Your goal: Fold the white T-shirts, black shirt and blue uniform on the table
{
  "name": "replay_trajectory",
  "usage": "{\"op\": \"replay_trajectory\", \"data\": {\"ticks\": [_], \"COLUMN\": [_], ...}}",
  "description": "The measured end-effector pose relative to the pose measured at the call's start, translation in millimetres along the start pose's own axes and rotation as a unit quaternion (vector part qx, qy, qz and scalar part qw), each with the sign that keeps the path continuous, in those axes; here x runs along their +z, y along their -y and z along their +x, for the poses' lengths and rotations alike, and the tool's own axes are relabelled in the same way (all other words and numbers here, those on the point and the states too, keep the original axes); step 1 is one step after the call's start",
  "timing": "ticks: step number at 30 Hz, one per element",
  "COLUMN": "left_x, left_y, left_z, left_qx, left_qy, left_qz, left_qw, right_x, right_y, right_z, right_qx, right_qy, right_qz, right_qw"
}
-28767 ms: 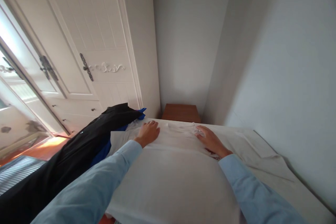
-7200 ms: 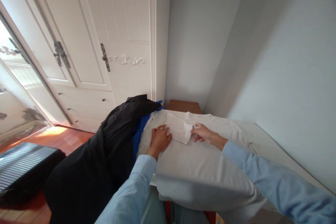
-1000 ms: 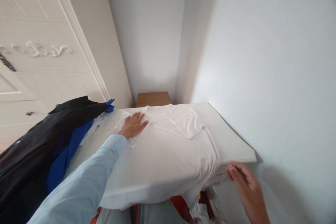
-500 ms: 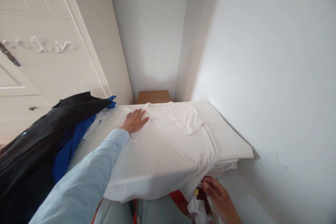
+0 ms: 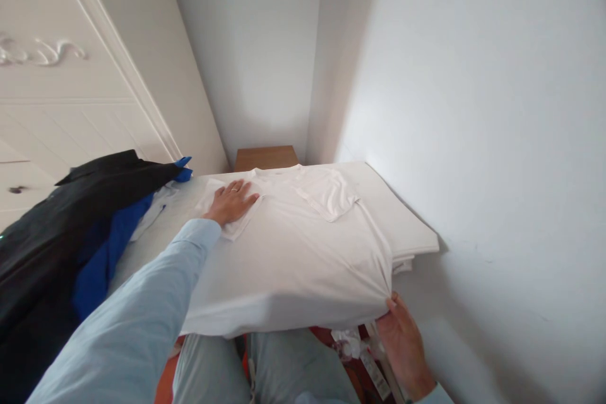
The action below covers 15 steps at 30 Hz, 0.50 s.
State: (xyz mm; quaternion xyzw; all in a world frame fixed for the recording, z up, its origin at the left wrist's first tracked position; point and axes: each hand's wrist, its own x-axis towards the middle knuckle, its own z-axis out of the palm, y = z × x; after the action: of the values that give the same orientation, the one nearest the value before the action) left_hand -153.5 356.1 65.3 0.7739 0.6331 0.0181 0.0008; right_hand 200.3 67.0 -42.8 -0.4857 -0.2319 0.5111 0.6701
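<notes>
A white T-shirt (image 5: 293, 265) lies spread over a white tabletop (image 5: 402, 221), its collar at the far edge and its lower hem hanging over the near edge. My left hand (image 5: 231, 202), a ring on one finger, rests flat on the shirt's left sleeve with the fingers apart. Down at the near right corner, my right hand (image 5: 402, 334) pinches the shirt's hem between thumb and fingers. The fabric is pulled taut there, with creases running towards the pinch. The right sleeve lies folded inward on the shirt.
Black and blue garments (image 5: 95, 202) are heaped along the table's left side. A white wardrobe (image 5: 189, 95) stands behind them. A wall (image 5: 449, 107) borders the right side, and a brown wooden box-like piece (image 5: 265, 158) sits beyond the far edge. Packaged items (image 5: 350, 344) lie below the near edge.
My right hand has pulled the shirt's near right corner outward to the right, stretching the side and hem straighter. My left hand stays on the sleeve. The view has shifted slightly.
</notes>
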Motion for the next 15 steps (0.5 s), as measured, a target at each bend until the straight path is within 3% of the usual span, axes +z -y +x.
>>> {"op": "replay_trajectory", "data": {"ticks": [6,11,15], "left_x": [-1.3,-2.2,-2.3], "left_y": [-1.0,-2.4,-2.9], "left_z": [0.5,0.4,1.3], "left_qx": [-0.001,-0.005,-0.008], "left_qy": [-0.001,0.005,0.01], "left_qz": [0.0,0.004,-0.002], "left_qw": [1.0,1.0,1.0], "right_x": [-21.3,-47.3,-65.5], "right_y": [19.0,24.5,22.1], "right_z": [8.8,12.7,8.9], "right_qx": [0.071,0.068,0.081], "right_qy": [-0.037,-0.074,-0.061], "right_qz": [0.004,-0.055,-0.081], "right_qw": [0.997,0.993,0.992]}}
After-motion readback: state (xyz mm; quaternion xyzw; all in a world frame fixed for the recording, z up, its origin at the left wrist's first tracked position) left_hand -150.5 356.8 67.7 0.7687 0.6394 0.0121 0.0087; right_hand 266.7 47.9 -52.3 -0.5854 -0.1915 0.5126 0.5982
